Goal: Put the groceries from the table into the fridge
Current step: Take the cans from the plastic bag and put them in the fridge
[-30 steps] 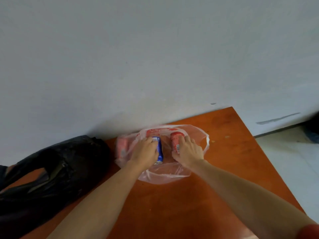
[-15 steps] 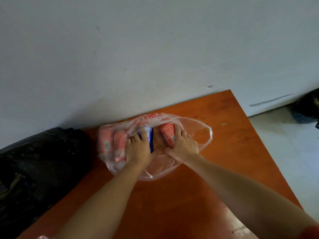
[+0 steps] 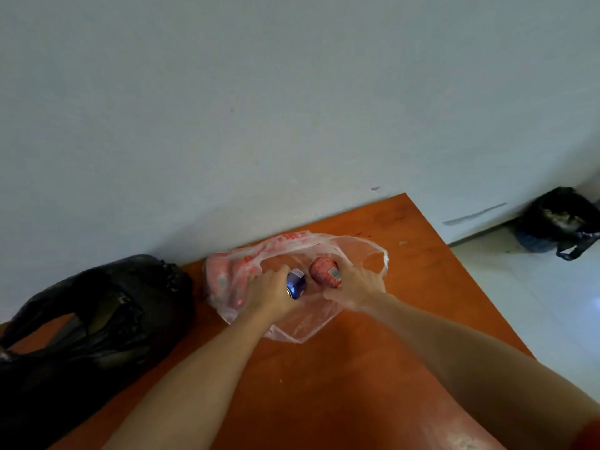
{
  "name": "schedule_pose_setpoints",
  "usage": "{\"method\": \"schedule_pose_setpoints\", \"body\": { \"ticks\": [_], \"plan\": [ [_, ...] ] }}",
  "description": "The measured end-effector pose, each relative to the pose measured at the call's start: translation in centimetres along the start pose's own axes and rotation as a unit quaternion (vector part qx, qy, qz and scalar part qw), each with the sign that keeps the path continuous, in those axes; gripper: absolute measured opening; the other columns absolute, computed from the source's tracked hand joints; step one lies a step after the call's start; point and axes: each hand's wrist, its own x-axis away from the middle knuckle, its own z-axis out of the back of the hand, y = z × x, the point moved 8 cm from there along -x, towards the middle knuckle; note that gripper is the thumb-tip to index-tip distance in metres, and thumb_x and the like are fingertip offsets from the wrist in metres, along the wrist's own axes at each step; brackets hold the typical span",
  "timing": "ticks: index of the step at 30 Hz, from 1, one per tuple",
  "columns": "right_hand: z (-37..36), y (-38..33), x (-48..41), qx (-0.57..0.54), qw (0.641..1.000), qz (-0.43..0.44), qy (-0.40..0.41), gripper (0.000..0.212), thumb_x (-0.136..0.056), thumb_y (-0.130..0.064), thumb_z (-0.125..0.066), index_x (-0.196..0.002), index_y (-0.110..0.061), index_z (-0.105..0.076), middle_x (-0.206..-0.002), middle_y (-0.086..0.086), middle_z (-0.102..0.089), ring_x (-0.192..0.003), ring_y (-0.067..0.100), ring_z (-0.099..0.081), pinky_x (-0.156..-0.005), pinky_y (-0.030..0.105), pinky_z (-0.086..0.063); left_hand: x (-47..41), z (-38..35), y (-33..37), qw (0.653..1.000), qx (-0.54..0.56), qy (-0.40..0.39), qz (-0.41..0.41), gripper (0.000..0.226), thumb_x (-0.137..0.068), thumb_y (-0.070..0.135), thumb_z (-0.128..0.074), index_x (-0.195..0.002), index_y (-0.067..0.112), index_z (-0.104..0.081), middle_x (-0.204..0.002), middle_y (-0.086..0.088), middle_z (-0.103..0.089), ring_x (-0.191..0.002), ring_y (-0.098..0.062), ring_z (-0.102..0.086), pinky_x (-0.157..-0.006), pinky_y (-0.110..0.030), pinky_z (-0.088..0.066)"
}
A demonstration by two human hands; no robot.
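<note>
A clear pink-printed plastic bag (image 3: 302, 329) lies open on the orange table (image 3: 324, 384) by the wall. Both my hands are inside its mouth. My left hand (image 3: 271, 292) grips a blue can (image 3: 296, 282), whose silver end faces me. My right hand (image 3: 355, 285) grips a red can (image 3: 326, 271) just to the right of it. More red packages (image 3: 227, 276) show through the bag's left side.
A crumpled black plastic bag (image 3: 84, 323) lies on the table to the left, touching the clear bag. The grey wall runs along the table's far edge. On the pale floor at far right stands a black bin bag (image 3: 555, 222).
Both cans have tipped up from lying flat, so their ends now face me, and my hands have risen slightly within the bag.
</note>
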Motion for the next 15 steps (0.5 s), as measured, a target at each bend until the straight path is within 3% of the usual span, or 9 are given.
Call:
{"method": "schedule_pose_setpoints", "body": {
  "ticks": [5, 7, 11, 15],
  "plan": [
    [2.3, -0.1, 6.3, -0.03, 0.998, -0.019, 0.047, 0.084, -0.076, -0.064, -0.063, -0.143, -0.032, -0.024, -0.128, 0.0, -0.057, -0.106, 0.024, -0.062, -0.083, 0.036, -0.053, 4.2, 4.2, 1.6, 0.996, -0.054, 0.044, -0.051, 0.062, -0.067, 0.078, -0.055, -0.108, 0.032, -0.054, -0.107, 0.003, -0.066, -0.107, -0.026, -0.056, -0.098, -0.043, -0.038],
    [2.9, 0.0, 8.9, -0.045, 0.997, -0.03, 0.055, 0.087, -0.074, -0.069, -0.061, -0.144, -0.035, -0.021, -0.127, -0.001, -0.058, -0.105, 0.022, -0.062, -0.082, 0.036, -0.054, 6.2, 6.0, 2.7, 0.993, -0.063, 0.065, -0.073, 0.072, -0.063, 0.085, -0.05, -0.111, 0.032, -0.055, -0.109, 0.002, -0.066, -0.105, -0.025, -0.057, -0.099, -0.043, -0.038],
    [4.7, 0.8, 13.8, -0.058, 0.994, -0.058, 0.075, 0.083, -0.075, -0.065, -0.061, -0.143, -0.033, -0.026, -0.125, -0.003, -0.06, -0.104, 0.018, -0.062, -0.082, 0.032, -0.055, 9.8, 9.3, 5.4, 0.99, -0.054, 0.073, -0.107, 0.065, -0.062, 0.067, -0.067, -0.112, 0.027, -0.054, -0.105, 0.001, -0.067, -0.095, -0.023, -0.061, -0.087, -0.036, -0.044],
    [6.8, 2.3, 18.3, -0.069, 0.989, -0.079, 0.106, 0.079, -0.076, -0.06, -0.062, -0.142, -0.03, -0.032, -0.123, -0.004, -0.061, -0.1, 0.014, -0.062, -0.078, 0.027, -0.054, 12.2, 11.4, 8.6, 0.977, -0.121, 0.087, -0.149, 0.048, -0.064, 0.055, -0.07, -0.101, 0.026, -0.058, -0.102, 0.002, -0.066, -0.095, -0.022, -0.061, -0.084, -0.035, -0.041]
  ]
}}
